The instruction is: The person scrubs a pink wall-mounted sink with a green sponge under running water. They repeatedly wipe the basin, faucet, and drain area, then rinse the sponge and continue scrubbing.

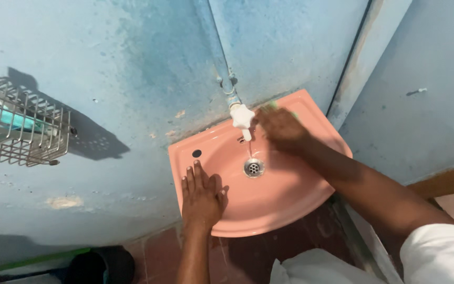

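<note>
Glossy ceramic sink (290, 200), wire metal basket (22, 126)

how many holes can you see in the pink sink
2: a small dark hole on the sink's back ledge near the left hand, and the metal drain mid-basin. The right hand may hide others.

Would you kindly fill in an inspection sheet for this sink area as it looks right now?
Surface: pink wall-mounted basin, metal drain in the bowl.
Job's things: green object under the right hand, blurred; white tap above the bowl.
Clutter: wire basket on the wall, holding teal items.
Hands: left hand flat on the basin's front left; right hand on the back rim, motion-blurred.
Cables: nothing seen; one pipe runs down to the tap.
Surroundings: blue stained wall, red floor tiles.
</note>
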